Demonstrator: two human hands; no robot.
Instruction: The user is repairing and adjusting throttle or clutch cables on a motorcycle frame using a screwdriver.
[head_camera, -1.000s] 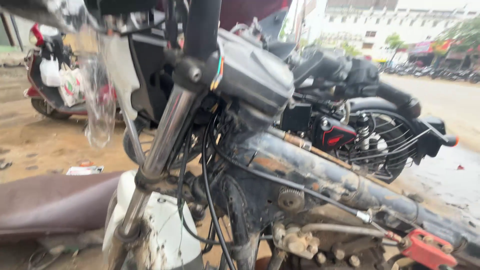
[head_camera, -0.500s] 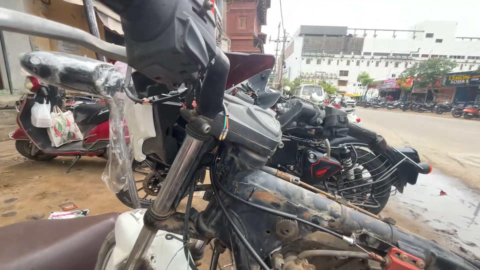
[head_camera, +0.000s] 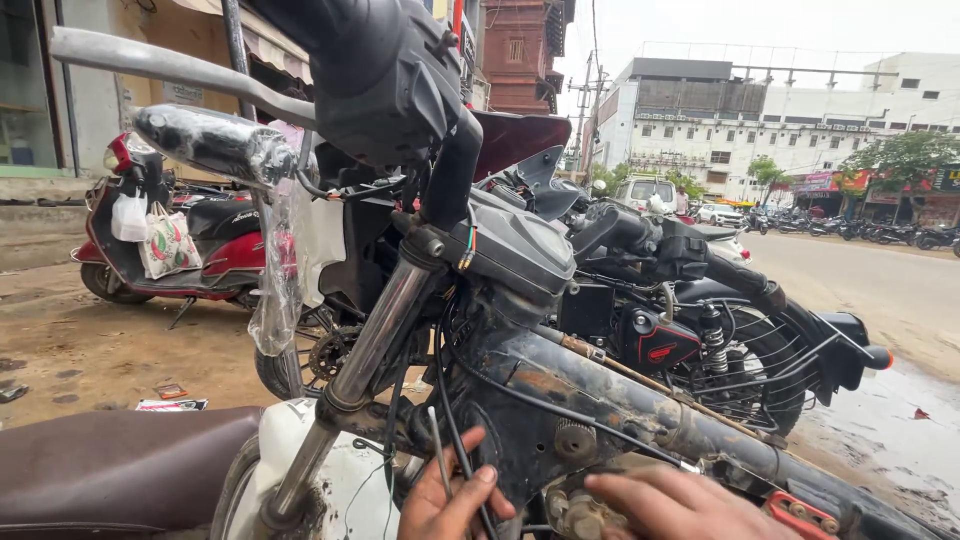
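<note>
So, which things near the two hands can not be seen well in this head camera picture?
- Left hand: wrist and palm cut off by the bottom edge; it holds thin black cables, whose lower ends vanish behind the fingers.
- Right hand: only the fingers show, lying on the rusty frame tube; the rest is cut off below.
- Front wheel: hidden behind the white mudguard.
- Far parked vehicles: too small to tell apart.

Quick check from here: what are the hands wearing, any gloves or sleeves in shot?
Both are bare. The left hand and right hand show no gloves, rings or watch; the fingers look grimy. No sleeve reaches into view at the frame's bottom edge.
</note>
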